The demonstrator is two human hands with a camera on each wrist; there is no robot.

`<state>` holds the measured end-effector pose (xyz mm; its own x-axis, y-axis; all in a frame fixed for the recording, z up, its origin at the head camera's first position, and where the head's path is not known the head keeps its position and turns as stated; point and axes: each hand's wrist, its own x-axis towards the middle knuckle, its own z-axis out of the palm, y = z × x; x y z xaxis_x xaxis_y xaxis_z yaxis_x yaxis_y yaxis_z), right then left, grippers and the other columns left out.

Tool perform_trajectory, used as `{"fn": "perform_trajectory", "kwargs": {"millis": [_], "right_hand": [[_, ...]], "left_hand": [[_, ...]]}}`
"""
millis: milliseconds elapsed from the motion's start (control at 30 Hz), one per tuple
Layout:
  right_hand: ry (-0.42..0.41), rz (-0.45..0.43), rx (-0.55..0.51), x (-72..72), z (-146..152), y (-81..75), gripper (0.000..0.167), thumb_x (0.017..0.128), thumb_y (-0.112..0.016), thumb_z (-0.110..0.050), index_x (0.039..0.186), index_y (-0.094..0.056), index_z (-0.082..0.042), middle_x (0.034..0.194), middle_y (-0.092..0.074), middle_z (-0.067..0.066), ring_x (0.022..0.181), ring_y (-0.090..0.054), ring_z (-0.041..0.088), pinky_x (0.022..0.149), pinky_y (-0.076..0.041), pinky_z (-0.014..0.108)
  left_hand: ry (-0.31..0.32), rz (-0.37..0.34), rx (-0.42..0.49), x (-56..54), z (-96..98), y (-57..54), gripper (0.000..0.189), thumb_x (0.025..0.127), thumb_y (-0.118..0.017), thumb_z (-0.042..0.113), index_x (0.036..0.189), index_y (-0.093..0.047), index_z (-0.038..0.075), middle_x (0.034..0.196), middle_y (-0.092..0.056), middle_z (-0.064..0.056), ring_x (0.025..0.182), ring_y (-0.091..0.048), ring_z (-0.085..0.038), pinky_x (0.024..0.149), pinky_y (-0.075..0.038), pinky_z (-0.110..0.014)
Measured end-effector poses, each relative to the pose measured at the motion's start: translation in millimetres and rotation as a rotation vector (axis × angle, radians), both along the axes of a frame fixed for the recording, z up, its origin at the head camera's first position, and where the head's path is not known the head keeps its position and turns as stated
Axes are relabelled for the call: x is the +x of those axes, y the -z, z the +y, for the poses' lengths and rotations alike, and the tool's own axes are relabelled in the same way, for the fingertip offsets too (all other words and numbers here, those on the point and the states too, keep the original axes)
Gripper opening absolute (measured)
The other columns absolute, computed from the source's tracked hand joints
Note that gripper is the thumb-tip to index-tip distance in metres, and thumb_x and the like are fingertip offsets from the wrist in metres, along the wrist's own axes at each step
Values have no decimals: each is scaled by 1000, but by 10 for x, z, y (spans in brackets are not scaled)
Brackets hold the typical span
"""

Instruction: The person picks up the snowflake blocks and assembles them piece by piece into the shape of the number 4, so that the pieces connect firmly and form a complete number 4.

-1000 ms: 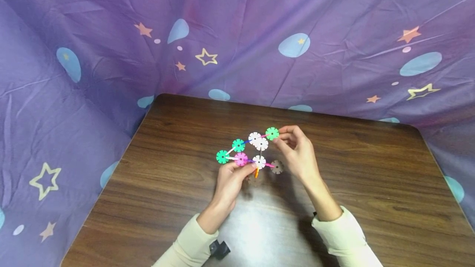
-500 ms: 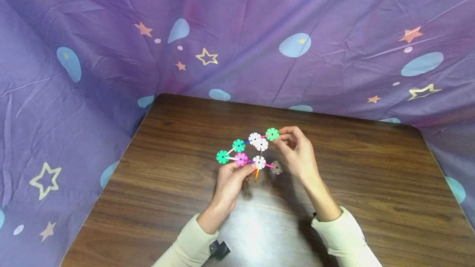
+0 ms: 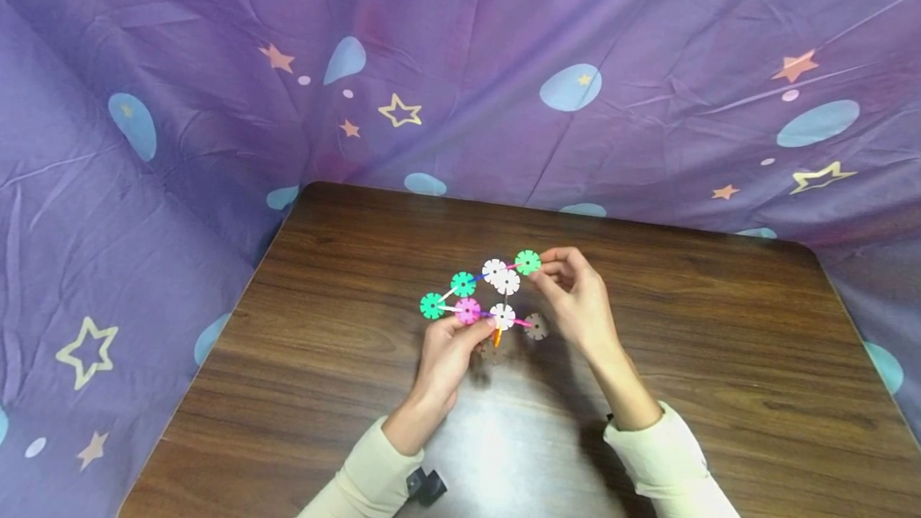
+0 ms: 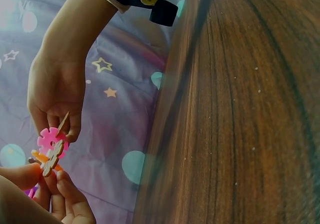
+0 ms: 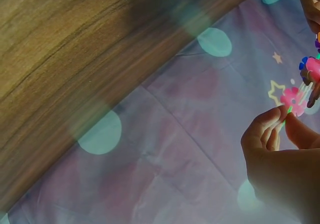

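Both hands hold up a linked structure of notched plastic discs over the table. In the head view, my left hand [image 3: 448, 352] grips its near side, thumb on a white disc [image 3: 503, 316] beside a pink disc [image 3: 468, 311]. My right hand [image 3: 581, 302] pinches a light green disc [image 3: 528, 263] at the upper right end. Two teal-green discs form the left corner, and two white discs overlap near the top. An orange disc [image 3: 497, 337], seen edge-on, sticks out below the left thumb. A brownish-grey disc [image 3: 536, 327] ends the lower right arm.
The dark wood-grain table [image 3: 302, 326] lies beneath the hands, with shadows and a bright glare near the front. A purple cloth [image 3: 460, 62] with stars and blue spots hangs behind and at the sides. A black wrist camera [image 3: 430, 488] sits at the left sleeve.
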<state>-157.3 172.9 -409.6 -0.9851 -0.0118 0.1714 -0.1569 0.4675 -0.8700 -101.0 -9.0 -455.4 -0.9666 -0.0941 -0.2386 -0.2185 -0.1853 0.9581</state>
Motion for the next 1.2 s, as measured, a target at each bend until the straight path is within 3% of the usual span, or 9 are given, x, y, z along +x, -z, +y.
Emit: {"fn": "perform_trajectory", "kwargs": {"millis": [200, 400, 700, 900, 1200], "right_hand": [[0, -15, -2, -2, -9, 7, 27, 96, -70, -7, 121, -60, 0, 103, -76, 18, 86, -68, 13, 81, -54, 14], [11, -23, -8, -17, -15, 39, 27, 96, -70, -6, 119, -61, 1, 103, -75, 21, 86, -67, 8, 82, -52, 10], [12, -32, -5, -18, -11, 64, 27, 95, -70, -7, 120, -61, 0, 104, -76, 19, 84, -66, 4, 83, -55, 17], [7, -32, -14, -18, -14, 86, 27, 95, -70, -5, 120, -60, 1, 103, -76, 19, 81, -66, 2, 80, -54, 15], [10, -37, 9, -20, -3, 116, 27, 96, -70, -8, 121, -61, -1, 103, -77, 17, 87, -68, 14, 82, -55, 18]], "left_hand": [[-4, 0, -6, -3, -3, 10, 24, 83, -82, 17, 90, -76, -5, 70, -64, 4, 70, -52, -11, 68, -47, -30], [5, 0, 0, -1, -6, 13, 23, 85, -80, 16, 91, -76, -5, 71, -65, 3, 67, -52, -12, 65, -48, -30], [9, -3, -7, 3, -8, 30, 22, 86, -78, 16, 92, -76, -5, 73, -65, 1, 68, -52, -13, 65, -48, -30], [18, -5, 8, 8, -14, 39, 19, 87, -77, 14, 92, -75, -4, 69, -63, 2, 60, -51, -13, 58, -46, -28], [32, -13, 19, 6, -17, 61, 20, 87, -77, 14, 93, -74, -5, 68, -63, 1, 55, -51, -13, 56, -48, -29]]}}
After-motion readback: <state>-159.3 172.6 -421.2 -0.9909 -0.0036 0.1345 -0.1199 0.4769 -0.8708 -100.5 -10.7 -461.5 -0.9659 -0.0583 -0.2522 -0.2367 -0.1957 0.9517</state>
